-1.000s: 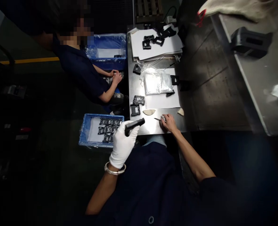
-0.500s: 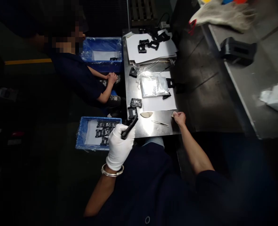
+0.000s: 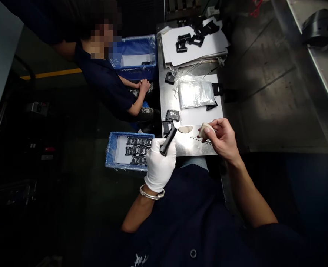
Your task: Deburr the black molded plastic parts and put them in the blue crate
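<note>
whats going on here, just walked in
A person at a steel table holds a small black part in their white-gloved left hand, while their bare right hand pinches a cream-coloured piece just above a pair of tweezers. More black parts lie in a blue crate beside the table. A co-worker sits nearby.

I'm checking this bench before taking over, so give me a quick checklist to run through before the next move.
Left hand gloved: ok, white glove on.
Right hand gloved: not ok, bare.
Black piece secure: ok, gripped in the left hand.
Pale pad secure: ok, pinched in the right hand.
Tweezers within reach: ok, on the steel table by the right hand.
Black piece clean: cannot tell, too small to see.
</note>
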{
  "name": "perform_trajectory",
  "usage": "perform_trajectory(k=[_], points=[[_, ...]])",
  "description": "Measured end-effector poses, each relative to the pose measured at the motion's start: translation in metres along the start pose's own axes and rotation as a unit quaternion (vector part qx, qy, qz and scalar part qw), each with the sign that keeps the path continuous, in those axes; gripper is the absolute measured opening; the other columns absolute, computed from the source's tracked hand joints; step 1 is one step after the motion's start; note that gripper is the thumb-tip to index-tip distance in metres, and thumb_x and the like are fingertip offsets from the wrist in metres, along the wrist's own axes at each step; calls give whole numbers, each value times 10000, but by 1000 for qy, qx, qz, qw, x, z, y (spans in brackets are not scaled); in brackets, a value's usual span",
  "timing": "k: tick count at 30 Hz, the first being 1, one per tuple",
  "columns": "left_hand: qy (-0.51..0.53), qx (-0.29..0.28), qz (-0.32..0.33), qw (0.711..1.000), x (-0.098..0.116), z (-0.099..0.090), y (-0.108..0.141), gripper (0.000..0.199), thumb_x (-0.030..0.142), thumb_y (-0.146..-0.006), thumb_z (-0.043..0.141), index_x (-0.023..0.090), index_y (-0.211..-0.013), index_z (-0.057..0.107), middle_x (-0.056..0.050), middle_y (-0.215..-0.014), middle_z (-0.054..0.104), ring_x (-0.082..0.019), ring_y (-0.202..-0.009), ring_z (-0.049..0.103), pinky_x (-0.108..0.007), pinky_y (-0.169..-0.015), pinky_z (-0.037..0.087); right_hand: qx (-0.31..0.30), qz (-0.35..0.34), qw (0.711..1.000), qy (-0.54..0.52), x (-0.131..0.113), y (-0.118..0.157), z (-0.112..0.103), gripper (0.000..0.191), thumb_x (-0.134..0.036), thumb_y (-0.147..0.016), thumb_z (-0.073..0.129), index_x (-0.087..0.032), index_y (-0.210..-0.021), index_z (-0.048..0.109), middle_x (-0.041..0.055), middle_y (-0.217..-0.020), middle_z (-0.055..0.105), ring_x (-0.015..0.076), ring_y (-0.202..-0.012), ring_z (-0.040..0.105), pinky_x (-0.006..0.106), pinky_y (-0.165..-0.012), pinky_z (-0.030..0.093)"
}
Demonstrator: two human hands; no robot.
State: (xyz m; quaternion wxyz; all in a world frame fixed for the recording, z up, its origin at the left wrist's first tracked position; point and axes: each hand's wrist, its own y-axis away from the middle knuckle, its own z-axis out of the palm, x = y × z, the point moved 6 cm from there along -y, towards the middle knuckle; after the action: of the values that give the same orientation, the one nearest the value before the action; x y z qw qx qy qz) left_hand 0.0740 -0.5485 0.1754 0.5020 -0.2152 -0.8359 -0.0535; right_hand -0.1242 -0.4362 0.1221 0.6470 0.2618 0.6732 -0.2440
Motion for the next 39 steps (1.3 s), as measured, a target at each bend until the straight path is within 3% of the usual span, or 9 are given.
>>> perform_trajectory(k=[3,8,16,21,26,30,39], points=[[-10,-4,-14,1000,-1,0,5,165,373,-892,645,217,-900,590,12,-707,648,-146,-639,631,-262,-624,483,-20,-25,998,46,-31,17,18,347,-429,-837,730,-222,-1014,515,32,-901,649,164,-761,658,273,-609,549],[-36,-9,-11,999,-2,-2,11,166,376,-886,646,215,-921,623,6,-707,660,-155,-638,633,-267,-610,471,-21,-89,987,132,-58,37,32,253,-360,-843,728,-219,-1008,597,41,-928,644,176,-815,632,294,-699,533],[-7,-36,44,998,6,0,19,118,297,-888,648,204,-957,674,-24,-806,716,-174,-721,668,-295,-713,520,-32,-254,934,248,-92,62,56,200,-204,-891,637,-224,-1080,574,42,-890,642,169,-759,605,309,-700,497],[-12,-47,117,992,10,1,25,192,283,-893,626,185,-1049,683,-62,-891,728,-193,-797,677,-303,-767,517,-45,-309,904,291,-100,73,73,227,-190,-911,593,-209,-1130,536,60,-909,633,182,-809,614,311,-727,501],[8,-76,144,987,3,5,30,206,331,-919,577,163,-983,678,-66,-843,694,-177,-735,633,-288,-702,487,-85,-329,881,328,-101,77,85,203,-200,-923,568,-191,-1116,508,50,-857,598,163,-728,573,292,-655,475],[-18,-36,163,986,2,3,32,193,305,-914,593,140,-958,683,-41,-735,663,-149,-645,586,-272,-640,457,-47,-345,867,357,-104,75,83,174,-180,-921,563,-176,-1089,517,51,-840,586,170,-730,572,294,-645,470],[21,-61,140,988,-3,4,28,189,295,-915,590,154,-989,690,-47,-779,693,-155,-669,624,-264,-643,479,-87,-350,876,321,-104,73,88,187,-186,-912,588,-171,-1082,512,48,-852,594,153,-712,568,277,-625,469]])
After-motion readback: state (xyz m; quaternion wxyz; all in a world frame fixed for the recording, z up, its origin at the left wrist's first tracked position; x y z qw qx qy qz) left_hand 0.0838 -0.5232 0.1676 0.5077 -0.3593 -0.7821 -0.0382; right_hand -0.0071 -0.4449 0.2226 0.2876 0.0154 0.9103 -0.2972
